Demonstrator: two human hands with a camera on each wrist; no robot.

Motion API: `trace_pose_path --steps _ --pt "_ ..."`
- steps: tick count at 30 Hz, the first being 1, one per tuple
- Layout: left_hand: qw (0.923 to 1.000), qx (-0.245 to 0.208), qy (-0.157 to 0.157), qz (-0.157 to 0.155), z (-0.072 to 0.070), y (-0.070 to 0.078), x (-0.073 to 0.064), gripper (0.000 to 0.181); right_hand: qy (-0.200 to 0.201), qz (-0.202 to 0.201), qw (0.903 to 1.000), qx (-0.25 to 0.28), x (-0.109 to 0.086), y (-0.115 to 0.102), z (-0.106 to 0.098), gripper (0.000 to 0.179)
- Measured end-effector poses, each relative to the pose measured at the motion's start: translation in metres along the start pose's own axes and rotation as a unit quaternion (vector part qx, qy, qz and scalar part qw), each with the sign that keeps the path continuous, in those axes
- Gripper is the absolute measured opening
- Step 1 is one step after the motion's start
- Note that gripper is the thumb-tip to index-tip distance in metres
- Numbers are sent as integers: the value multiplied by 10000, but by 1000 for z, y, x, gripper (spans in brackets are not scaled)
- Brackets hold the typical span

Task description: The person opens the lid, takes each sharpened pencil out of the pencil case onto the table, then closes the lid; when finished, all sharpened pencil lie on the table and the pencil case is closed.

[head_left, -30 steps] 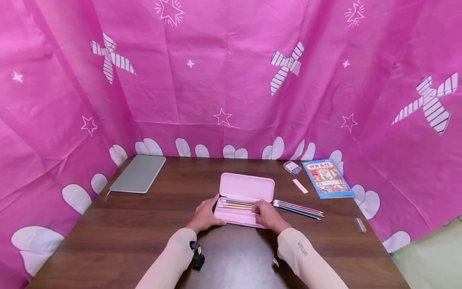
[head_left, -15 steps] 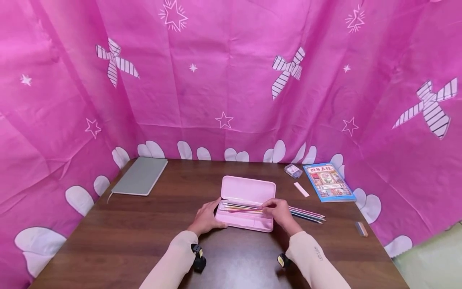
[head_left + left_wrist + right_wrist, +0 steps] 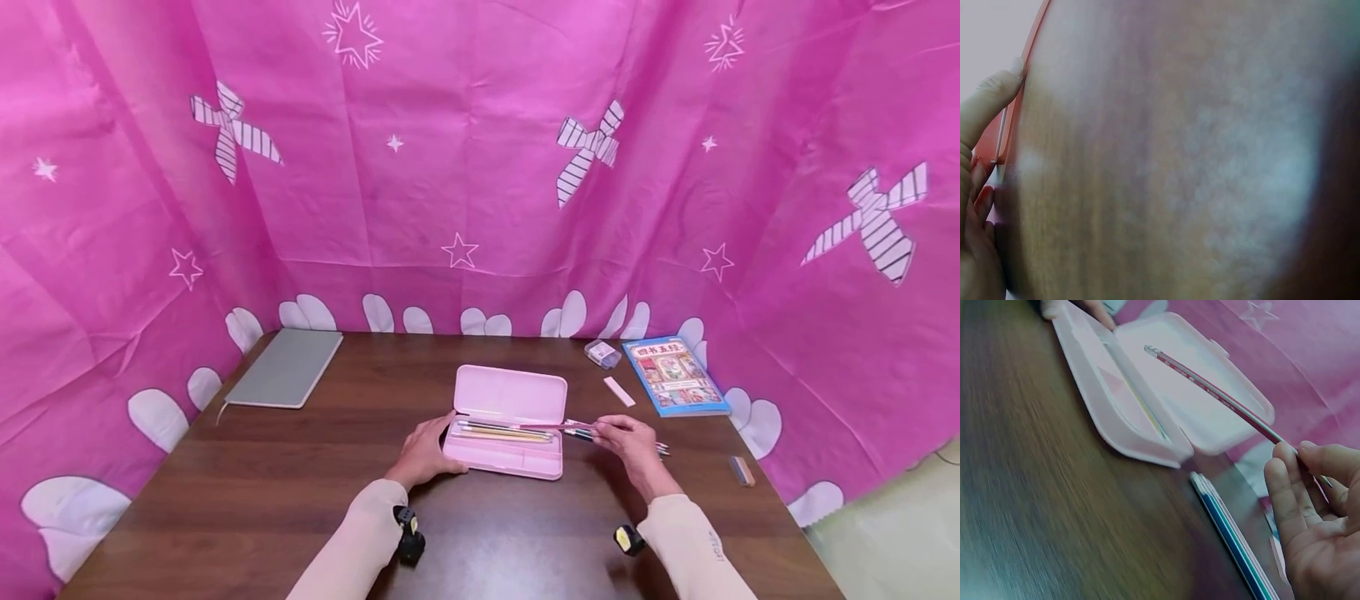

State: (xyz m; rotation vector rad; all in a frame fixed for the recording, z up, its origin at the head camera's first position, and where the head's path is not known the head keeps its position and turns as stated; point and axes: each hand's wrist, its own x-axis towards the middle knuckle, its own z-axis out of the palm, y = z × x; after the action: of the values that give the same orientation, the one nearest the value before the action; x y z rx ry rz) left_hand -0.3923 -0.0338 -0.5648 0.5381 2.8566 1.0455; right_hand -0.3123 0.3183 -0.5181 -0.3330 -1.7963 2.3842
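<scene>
A pink pencil case [image 3: 480, 455] lies with its lid [image 3: 512, 393] raised at the back. Around its left end my left hand [image 3: 426, 452] holds it, thumb at the front edge, also seen in the left wrist view. Several pencils [image 3: 498, 432] lie in the rear part of the tray. My right hand [image 3: 632, 448] pinches a red striped pencil [image 3: 1216, 392] near its sharpened end. That pencil is raised, its eraser end pointing left over the case. Below the right hand, several more pencils [image 3: 1235, 540] lie side by side on the table, partly hidden in the head view.
On the brown table [image 3: 300, 500], a grey notebook [image 3: 287, 368] lies back left. Back right are a blue-edged book [image 3: 677, 377], a small clear box [image 3: 603, 354] and a pink-white strip [image 3: 619, 391]. A striped eraser-like block [image 3: 742, 471] lies near the right edge.
My right hand was down at the case's right end. It then lifted, with a red pencil over the tray, and has moved right with it. The left hand stays on the case.
</scene>
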Motion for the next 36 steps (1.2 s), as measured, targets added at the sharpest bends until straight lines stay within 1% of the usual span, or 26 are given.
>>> trace_pose_path --steps 2,5,8,13,17,20,23,25,27,28,29,30,31,32,33,34,35,36 --pt "10000 18 -5 -3 1 -1 1 102 41 -16 9998 176 -4 -2 -11 24" --pt "10000 19 -28 -27 1 -1 2 102 97 -20 9995 304 -10 -5 -26 28" --pt "10000 -23 -2 -19 0 -1 0 101 157 17 9992 360 -16 -6 -39 26" --pt "9999 -57 59 62 -1 0 -1 101 412 155 9984 363 -25 -2 -60 22" --pt "9999 -72 37 81 0 0 -2 102 546 99 9977 383 -32 3 -74 23" --pt "9999 -106 -23 8 0 1 -1 102 588 -6 9974 412 -36 7 -81 26" --pt "9999 -114 -20 -18 0 1 0 102 707 -91 9969 342 -37 10 -84 25" --pt "9999 -116 -34 -58 0 1 0 103 892 -96 9958 152 -36 12 -83 21" --pt "9999 -94 -25 -37 0 1 0 103 1196 -167 9924 -246 -33 13 -80 12" --pt "9999 -95 -32 -49 0 1 0 103 1402 -234 9879 -623 -31 13 -78 8" --pt "9999 -101 -40 -66 0 2 0 103 1587 -311 9801 -1155 -29 14 -76 6" --pt "9999 -101 -42 -66 -1 2 0 103 1789 -433 9667 -1780 -27 14 -74 7" --pt "9999 -103 -44 -68 -1 2 0 103 1943 -559 9495 -2401 -24 15 -72 9" --pt "10000 -88 -22 -26 -1 3 0 103 2080 -666 9289 -2991 -22 15 -71 11" --pt "9999 -92 -26 -44 -1 3 0 103 2172 -777 9052 -3570 -20 15 -70 12" --pt "9999 -89 -21 -52 -1 3 0 103 2218 -856 8839 -4027 -19 16 -69 10" --pt "10000 -75 -17 -39 -1 3 0 102 2196 -936 8679 -4357 -17 16 -69 10" --pt "10000 -68 -28 -44 0 3 -1 103 2149 -997 8581 -4557 -16 17 -69 9"
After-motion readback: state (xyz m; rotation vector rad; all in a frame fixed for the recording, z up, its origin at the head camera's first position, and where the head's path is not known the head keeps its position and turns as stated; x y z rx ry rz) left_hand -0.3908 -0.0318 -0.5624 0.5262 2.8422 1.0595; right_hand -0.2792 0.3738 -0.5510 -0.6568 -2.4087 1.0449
